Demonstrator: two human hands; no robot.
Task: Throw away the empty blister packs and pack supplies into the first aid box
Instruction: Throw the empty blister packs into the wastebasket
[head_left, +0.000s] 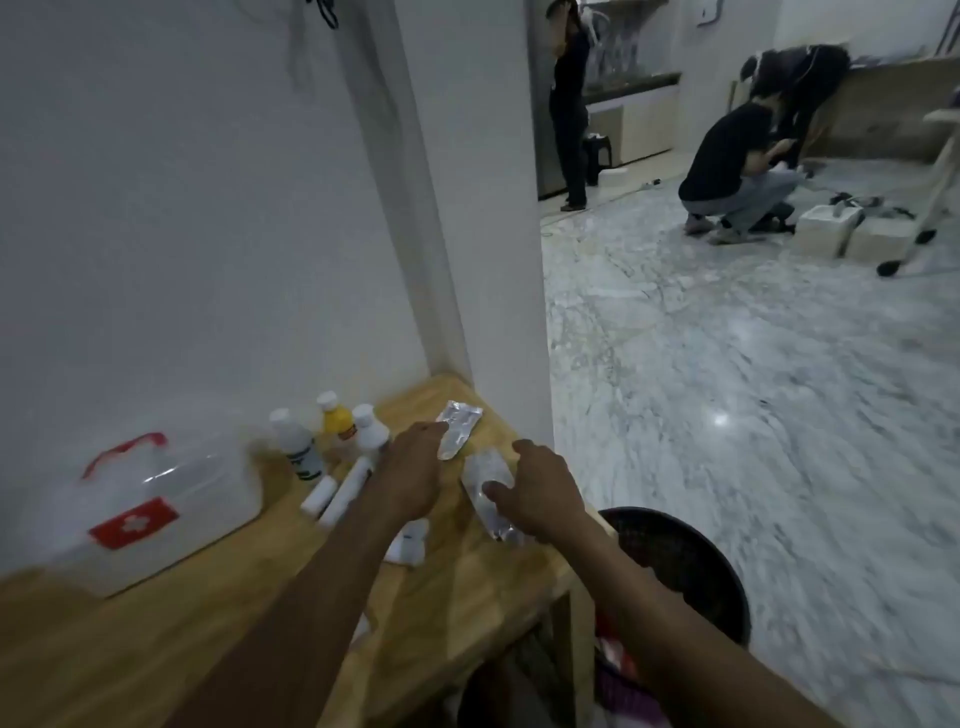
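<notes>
Both bare arms reach forward over the wooden table (156, 649); the left hand (410, 475) lies palm down, fingertips touching a silver blister pack (457, 428) near the far right corner, not closed on it; the right hand (545, 493) presses a second blister pack (485, 493) at the right edge, thumb on top, whether clamped I cannot tell; the first aid box (140, 514) stands shut by the wall at the left; a dark bin (685, 566) sits on the floor beside the right edge.

Both forearms are bare, with no sleeves in view. The left hand (410, 478) and right hand (545, 491) wear no gloves. The view is blurred.
</notes>
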